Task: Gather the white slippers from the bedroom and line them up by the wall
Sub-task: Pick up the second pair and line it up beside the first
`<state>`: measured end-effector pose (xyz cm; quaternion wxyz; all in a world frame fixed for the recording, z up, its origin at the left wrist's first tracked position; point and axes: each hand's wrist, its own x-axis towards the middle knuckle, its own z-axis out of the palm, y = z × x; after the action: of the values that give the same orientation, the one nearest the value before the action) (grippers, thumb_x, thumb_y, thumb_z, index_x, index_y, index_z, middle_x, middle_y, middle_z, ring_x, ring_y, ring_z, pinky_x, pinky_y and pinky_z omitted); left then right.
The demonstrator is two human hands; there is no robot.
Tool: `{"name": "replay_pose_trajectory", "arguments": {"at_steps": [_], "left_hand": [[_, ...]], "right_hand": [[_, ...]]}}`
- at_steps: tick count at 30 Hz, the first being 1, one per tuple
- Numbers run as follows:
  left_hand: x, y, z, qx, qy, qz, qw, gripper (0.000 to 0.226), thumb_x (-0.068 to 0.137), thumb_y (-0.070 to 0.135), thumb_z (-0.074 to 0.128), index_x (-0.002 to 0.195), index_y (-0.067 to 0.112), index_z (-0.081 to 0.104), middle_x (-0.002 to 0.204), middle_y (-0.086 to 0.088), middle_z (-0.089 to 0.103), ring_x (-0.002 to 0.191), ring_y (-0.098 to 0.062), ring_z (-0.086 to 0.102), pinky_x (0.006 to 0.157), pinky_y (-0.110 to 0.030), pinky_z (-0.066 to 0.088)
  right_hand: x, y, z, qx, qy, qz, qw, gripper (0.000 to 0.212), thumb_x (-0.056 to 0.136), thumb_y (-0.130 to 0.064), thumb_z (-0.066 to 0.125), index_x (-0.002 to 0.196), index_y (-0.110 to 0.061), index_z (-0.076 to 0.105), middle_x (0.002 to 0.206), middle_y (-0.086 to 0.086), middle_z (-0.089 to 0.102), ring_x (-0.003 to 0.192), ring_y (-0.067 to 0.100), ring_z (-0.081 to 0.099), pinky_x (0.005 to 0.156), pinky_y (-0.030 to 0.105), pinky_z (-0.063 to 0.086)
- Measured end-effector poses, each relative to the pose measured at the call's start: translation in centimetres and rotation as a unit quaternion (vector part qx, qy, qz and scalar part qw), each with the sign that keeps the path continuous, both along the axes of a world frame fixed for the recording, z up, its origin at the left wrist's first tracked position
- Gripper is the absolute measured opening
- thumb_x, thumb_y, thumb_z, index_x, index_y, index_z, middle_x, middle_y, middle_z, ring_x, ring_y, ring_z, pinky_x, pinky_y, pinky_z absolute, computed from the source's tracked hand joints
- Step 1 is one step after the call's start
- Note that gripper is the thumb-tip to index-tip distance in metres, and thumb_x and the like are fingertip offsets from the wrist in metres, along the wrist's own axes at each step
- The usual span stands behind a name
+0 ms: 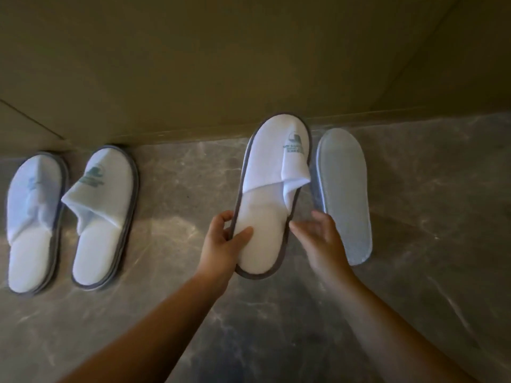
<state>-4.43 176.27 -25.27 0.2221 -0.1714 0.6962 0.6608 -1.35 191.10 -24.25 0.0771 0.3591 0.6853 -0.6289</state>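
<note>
My left hand (pixel 221 244) grips the heel end of a white slipper (pixel 272 189) with grey trim and a green logo, toe pointing at the wall. My right hand (pixel 323 239) is beside the slipper's right edge, fingers apart, fingertips at its rim. Just right of it another slipper (pixel 345 194) lies sole up on the floor, toe near the wall. At the left, two more white slippers (pixel 33 222) (pixel 105 217) lie side by side, right way up, toes to the wall.
A beige wall (pixel 221 64) with a low skirting runs across the top. The floor (pixel 276 327) is grey marble tile. A bare stretch of floor lies between the left pair and the held slipper.
</note>
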Motion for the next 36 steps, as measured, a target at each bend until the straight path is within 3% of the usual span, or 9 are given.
{"name": "replay_pose_trajectory", "arguments": {"at_steps": [4, 7, 9, 15, 19, 23, 27, 30, 36], "left_hand": [[0.3, -2.8, 0.1, -0.002, 0.001, -0.030, 1.000, 0.026, 0.074, 0.009, 0.065, 0.089, 0.024, 0.050, 0.087, -0.004, 0.066, 0.069, -0.011, 0.067, 0.054, -0.020, 0.053], [-0.3, -5.8, -0.4, -0.074, 0.007, -0.054, 0.996, 0.035, 0.072, 0.008, 0.068, 0.100, 0.014, 0.049, 0.099, -0.006, 0.061, 0.090, -0.017, 0.060, 0.074, -0.027, 0.050], [-0.6, -8.3, -1.1, -0.161, 0.026, -0.072, 0.984, 0.045, 0.071, 0.014, 0.070, 0.109, 0.019, 0.045, 0.111, -0.001, 0.055, 0.104, -0.016, 0.051, 0.086, -0.028, 0.042], [-1.4, -14.4, -3.0, -0.316, 0.100, -0.137, 0.934, 0.063, 0.073, 0.024, 0.069, 0.128, 0.020, 0.038, 0.134, -0.005, 0.047, 0.123, -0.020, 0.041, 0.094, -0.026, 0.031], [-1.3, -16.0, -4.0, -0.347, 0.091, -0.149, 0.921, 0.060, 0.076, 0.024, 0.065, 0.128, 0.024, 0.036, 0.139, -0.005, 0.041, 0.129, -0.023, 0.034, 0.107, -0.043, 0.033], [-1.2, -17.5, -4.5, -0.386, 0.114, -0.162, 0.901, 0.064, 0.076, 0.029, 0.064, 0.131, 0.026, 0.032, 0.147, -0.002, 0.029, 0.135, -0.022, 0.020, 0.111, -0.045, 0.022], [-1.7, -19.9, -4.9, -0.426, 0.097, -0.170, 0.883, 0.074, 0.075, 0.035, 0.063, 0.135, 0.032, 0.021, 0.153, -0.003, 0.011, 0.139, -0.025, 0.004, 0.114, -0.048, 0.008], [-1.9, -21.5, -5.4, -0.450, 0.073, -0.163, 0.875, 0.082, 0.073, 0.039, 0.065, 0.136, 0.037, 0.014, 0.154, -0.004, -0.001, 0.140, -0.027, -0.007, 0.113, -0.052, 0.004], [-1.9, -23.7, -6.7, -0.491, 0.025, -0.194, 0.849, 0.095, 0.066, 0.050, 0.067, 0.135, 0.044, 0.002, 0.153, -0.004, -0.014, 0.138, -0.033, -0.015, 0.111, -0.057, 0.000]], "right_hand": [[-1.2, -4.3, -0.2, -0.044, 0.010, -0.020, 0.999, 0.045, 0.073, 0.003, 0.064, 0.109, -0.014, 0.044, 0.102, 0.015, 0.059, 0.090, 0.027, 0.059, 0.087, 0.046, 0.050], [-1.9, -6.1, -1.2, -0.014, 0.023, 0.023, 0.999, 0.044, 0.071, 0.004, 0.063, 0.105, -0.018, 0.043, 0.100, 0.006, 0.056, 0.088, 0.021, 0.057, 0.081, 0.038, 0.049], [-2.4, -7.4, -1.9, 0.003, 0.022, 0.062, 0.998, 0.044, 0.072, 0.003, 0.063, 0.104, -0.019, 0.043, 0.100, 0.004, 0.055, 0.089, 0.019, 0.055, 0.077, 0.033, 0.045], [-4.1, -11.1, -5.1, 0.056, 0.022, 0.097, 0.994, 0.045, 0.073, 0.004, 0.059, 0.114, -0.011, 0.046, 0.100, 0.001, 0.052, 0.090, 0.016, 0.051, 0.076, 0.028, 0.041], [-4.6, -12.2, -7.0, 0.092, 0.012, 0.139, 0.986, 0.045, 0.078, -0.007, 0.061, 0.119, -0.011, 0.043, 0.112, 0.007, 0.054, 0.100, 0.019, 0.051, 0.078, 0.028, 0.042], [-3.9, -13.0, -7.4, 0.247, 0.020, 0.224, 0.942, 0.075, 0.071, -0.023, 0.072, 0.133, -0.012, 0.031, 0.136, 0.017, 0.041, 0.123, 0.031, 0.041, 0.098, 0.039, 0.037], [-1.9, -14.9, -7.5, 0.354, -0.002, 0.377, 0.856, 0.110, 0.061, -0.049, 0.073, 0.141, -0.022, 0.004, 0.151, 0.018, 0.011, 0.136, 0.033, 0.019, 0.108, 0.044, 0.028], [-1.4, -16.3, -8.1, 0.389, -0.022, 0.411, 0.824, 0.111, 0.062, -0.055, 0.069, 0.140, -0.025, -0.003, 0.153, 0.015, -0.005, 0.139, 0.033, 0.008, 0.109, 0.043, 0.028], [-1.7, -18.6, -8.3, 0.399, -0.020, 0.389, 0.830, 0.101, 0.064, -0.044, 0.071, 0.141, -0.021, 0.009, 0.154, 0.014, -0.001, 0.137, 0.035, 0.011, 0.107, 0.049, 0.028]]}}
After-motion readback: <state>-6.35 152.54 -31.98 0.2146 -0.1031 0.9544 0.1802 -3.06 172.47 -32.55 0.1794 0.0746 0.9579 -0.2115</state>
